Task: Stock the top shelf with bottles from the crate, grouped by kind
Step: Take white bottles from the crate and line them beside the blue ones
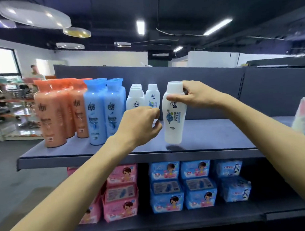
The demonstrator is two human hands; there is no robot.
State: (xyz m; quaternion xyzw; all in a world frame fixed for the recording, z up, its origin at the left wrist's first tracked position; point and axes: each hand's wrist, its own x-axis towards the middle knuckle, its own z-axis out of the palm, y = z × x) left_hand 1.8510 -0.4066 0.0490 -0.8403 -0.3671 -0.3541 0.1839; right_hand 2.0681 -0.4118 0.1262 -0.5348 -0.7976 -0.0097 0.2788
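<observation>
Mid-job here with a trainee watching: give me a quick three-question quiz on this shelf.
1. True or false: the right hand grips the tall white plastic bottle near its cap.
2. Left to right on the dark grey top shelf, the groups run: A) orange bottles, blue bottles, white bottles; B) blue, white, orange; C) white, orange, blue.
3. Fill in: the soft packs below are pink and ____.
Key: 1 true; 2 A; 3 blue.
</observation>
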